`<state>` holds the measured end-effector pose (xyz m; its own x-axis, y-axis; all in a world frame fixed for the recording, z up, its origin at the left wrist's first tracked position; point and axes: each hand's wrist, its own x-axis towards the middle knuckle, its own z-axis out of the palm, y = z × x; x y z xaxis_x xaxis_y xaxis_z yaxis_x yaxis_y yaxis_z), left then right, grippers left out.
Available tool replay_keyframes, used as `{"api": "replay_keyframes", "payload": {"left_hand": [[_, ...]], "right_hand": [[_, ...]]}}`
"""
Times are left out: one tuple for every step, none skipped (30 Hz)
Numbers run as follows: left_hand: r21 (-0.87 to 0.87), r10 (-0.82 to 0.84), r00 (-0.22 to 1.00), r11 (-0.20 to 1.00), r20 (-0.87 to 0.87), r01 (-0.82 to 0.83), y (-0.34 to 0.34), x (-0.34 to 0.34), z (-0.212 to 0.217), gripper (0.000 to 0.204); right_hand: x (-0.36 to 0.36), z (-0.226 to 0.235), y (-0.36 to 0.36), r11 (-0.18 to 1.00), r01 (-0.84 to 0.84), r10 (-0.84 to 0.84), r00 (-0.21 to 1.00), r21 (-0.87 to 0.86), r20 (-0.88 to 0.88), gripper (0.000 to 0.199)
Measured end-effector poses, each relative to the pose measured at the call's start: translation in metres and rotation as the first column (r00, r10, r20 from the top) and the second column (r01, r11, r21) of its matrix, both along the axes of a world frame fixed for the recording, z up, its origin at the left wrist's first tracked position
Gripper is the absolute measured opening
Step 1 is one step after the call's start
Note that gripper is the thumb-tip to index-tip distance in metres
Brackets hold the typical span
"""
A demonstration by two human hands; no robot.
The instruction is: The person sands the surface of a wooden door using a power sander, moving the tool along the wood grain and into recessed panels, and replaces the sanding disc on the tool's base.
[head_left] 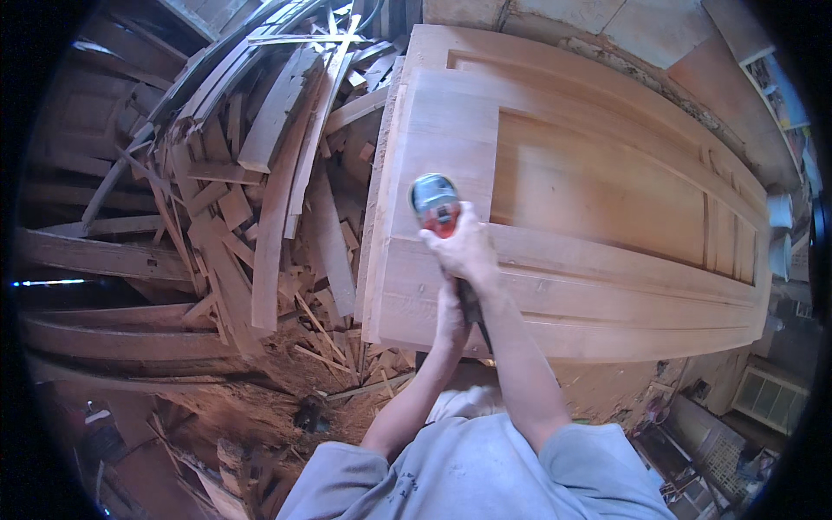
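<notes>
An angle grinder [436,204] with a round grey head and a red-orange part behind it rests at the left end of a pale wooden panel door [555,247]. My right hand [465,248] is wrapped round its body just behind the head. Closer to me, my left hand [451,314] grips the rear of the tool, its fingers partly hidden. A dark handle or cord [474,316] shows between my forearms. The disc's underside, against or just above the wood, cannot be seen.
The door lies flat, with recessed panels, on top of another board whose edge [381,217] shows at left. Left of it is a heap of offcuts and planks [295,156]. Sawdust [286,373] covers the floor. Pale blue containers [780,234] stand beyond the far right end.
</notes>
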<state>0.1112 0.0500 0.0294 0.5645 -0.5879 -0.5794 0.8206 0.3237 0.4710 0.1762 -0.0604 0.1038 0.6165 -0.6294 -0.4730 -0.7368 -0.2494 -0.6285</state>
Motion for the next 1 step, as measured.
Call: {"api": "replay_keyframes", "payload": {"left_hand": [[0.014, 0.071, 0.997, 0.997, 0.032, -0.072, 0.0067, 0.0061, 0.0060, 0.076]], "right_hand": [[0.0118, 0.0037, 0.0090, 0.998, -0.062, 0.062, 0.998, 0.019, -0.031, 0.073]]}}
